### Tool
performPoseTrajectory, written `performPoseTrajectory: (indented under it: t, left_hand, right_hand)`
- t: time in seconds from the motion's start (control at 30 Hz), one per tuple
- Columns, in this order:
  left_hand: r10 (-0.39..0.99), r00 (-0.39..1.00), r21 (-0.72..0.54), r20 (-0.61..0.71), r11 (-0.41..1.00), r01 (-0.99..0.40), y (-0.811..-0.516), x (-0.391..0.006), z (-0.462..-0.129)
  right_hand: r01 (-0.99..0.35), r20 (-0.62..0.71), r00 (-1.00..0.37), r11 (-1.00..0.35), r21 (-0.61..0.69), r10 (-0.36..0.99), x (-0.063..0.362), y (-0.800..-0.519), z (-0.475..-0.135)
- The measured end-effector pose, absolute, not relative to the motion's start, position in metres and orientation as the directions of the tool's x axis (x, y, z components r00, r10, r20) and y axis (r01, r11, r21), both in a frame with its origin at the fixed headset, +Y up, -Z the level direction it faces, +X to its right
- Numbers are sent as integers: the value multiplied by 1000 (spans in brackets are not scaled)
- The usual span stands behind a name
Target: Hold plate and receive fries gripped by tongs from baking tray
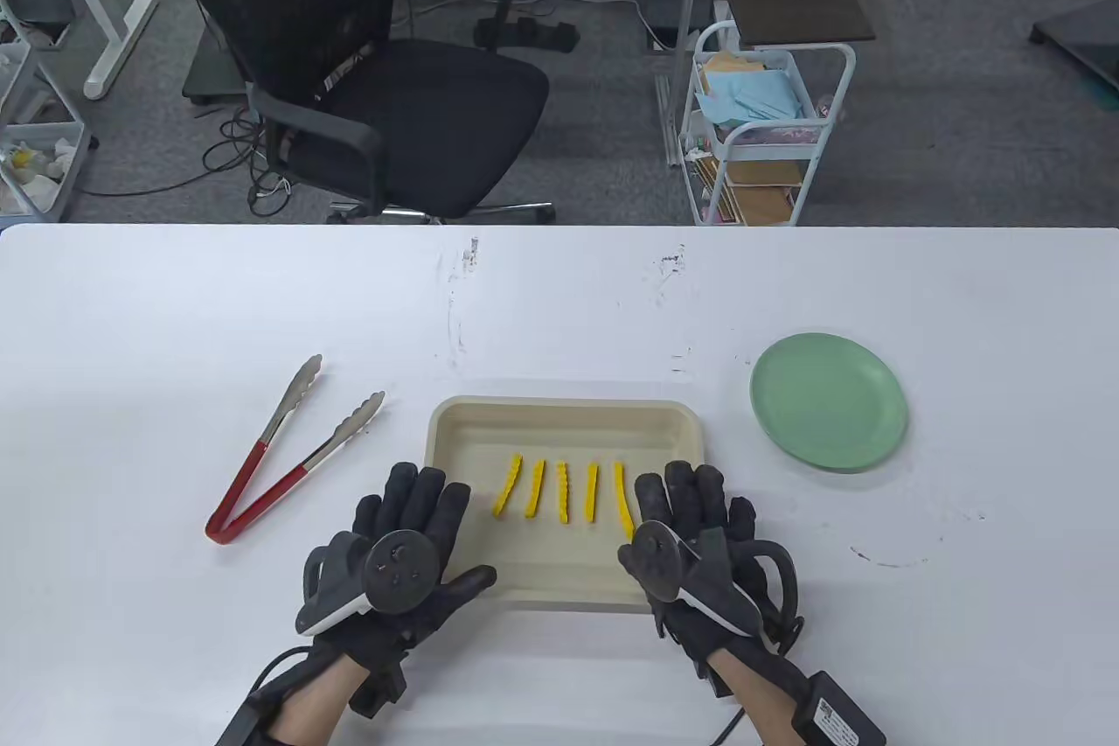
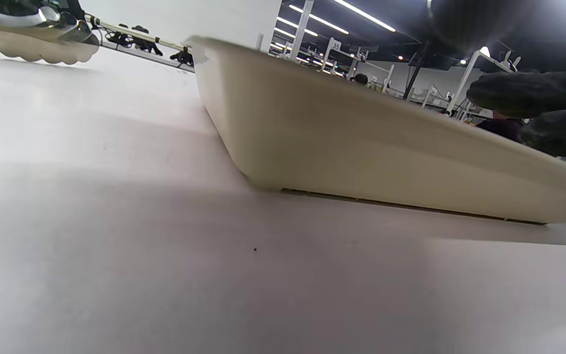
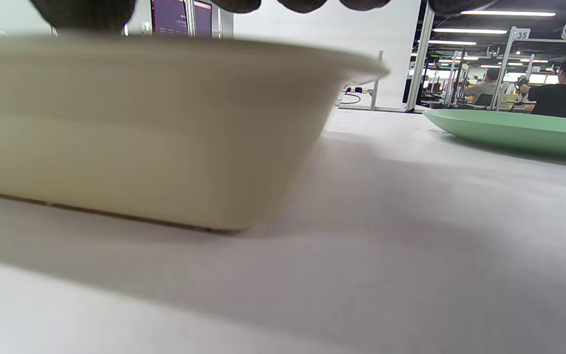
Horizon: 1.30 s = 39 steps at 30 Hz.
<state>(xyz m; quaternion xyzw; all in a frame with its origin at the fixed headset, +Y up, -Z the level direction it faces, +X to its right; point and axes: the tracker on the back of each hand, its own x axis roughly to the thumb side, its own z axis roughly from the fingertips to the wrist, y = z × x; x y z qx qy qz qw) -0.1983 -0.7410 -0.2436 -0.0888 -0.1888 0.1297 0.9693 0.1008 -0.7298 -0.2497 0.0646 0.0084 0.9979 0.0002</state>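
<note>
A beige baking tray (image 1: 559,418) lies at the table's front middle with several yellow crinkle fries (image 1: 560,491) in a row. My left hand (image 1: 420,532) lies flat and empty at the tray's front left corner, fingers spread. My right hand (image 1: 695,523) lies flat and empty at its front right corner. Red-handled metal tongs (image 1: 284,449) lie open on the table left of the tray. A green plate (image 1: 828,400) sits right of the tray; it also shows in the right wrist view (image 3: 514,130). The tray wall fills the left wrist view (image 2: 361,147) and the right wrist view (image 3: 140,128).
The white table (image 1: 175,326) has scuff marks near its middle. A black office chair (image 1: 367,73) and a white trolley (image 1: 756,134) stand beyond the far edge.
</note>
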Motion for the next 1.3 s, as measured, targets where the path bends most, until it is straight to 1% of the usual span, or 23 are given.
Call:
performPoseTrajectory:
  t: [0.4, 0.8, 0.87, 0.93, 1.03, 1.1, 1.17, 1.2, 1.23, 1.3]
  left_hand:
    - [310, 887, -225, 342, 944, -243, -741, -200, -244]
    - [305, 887, -216, 346, 946, -241, -741, -199, -243]
    - [311, 886, -226, 344, 943, -244, -742, -200, -244]
    - [332, 885, -246, 326, 934, -259, -745, -203, -246]
    - [337, 890, -256, 307, 930, -264, -747, -206, -249]
    - [338, 891, -256, 303, 929, -266, -748, -207, -250]
    - [341, 892, -253, 297, 929, -271, -748, -209, -250]
    - [342, 893, -249, 292, 929, -274, -747, -210, -251]
    - [344, 894, -245, 286, 929, -279, -746, -211, -252]
    - [352, 895, -231, 274, 927, -294, -744, -212, -252]
  right_hand:
    - [6, 129, -992, -999, 33, -1, 99, -731, -249]
    - [-30, 115, -993, -998, 51, 35, 104, -725, -248]
    - [-74, 112, -990, -994, 76, 82, 108, -718, -250]
    - [-160, 93, -981, -983, 95, 168, 116, -706, -252]
    - [-257, 68, -963, -965, 47, 260, 133, -689, -257]
    - [-269, 20, -963, -963, 14, 270, 149, -680, -263]
    - [-229, -63, -971, -973, -15, 230, 169, -675, -275]
    - [-191, -135, -971, -981, -37, 195, 180, -674, -283]
    - [-111, -266, -956, -992, -52, 121, 198, -676, -298]
    - [-4, -396, -918, -1000, 1, 4, 221, -682, -319]
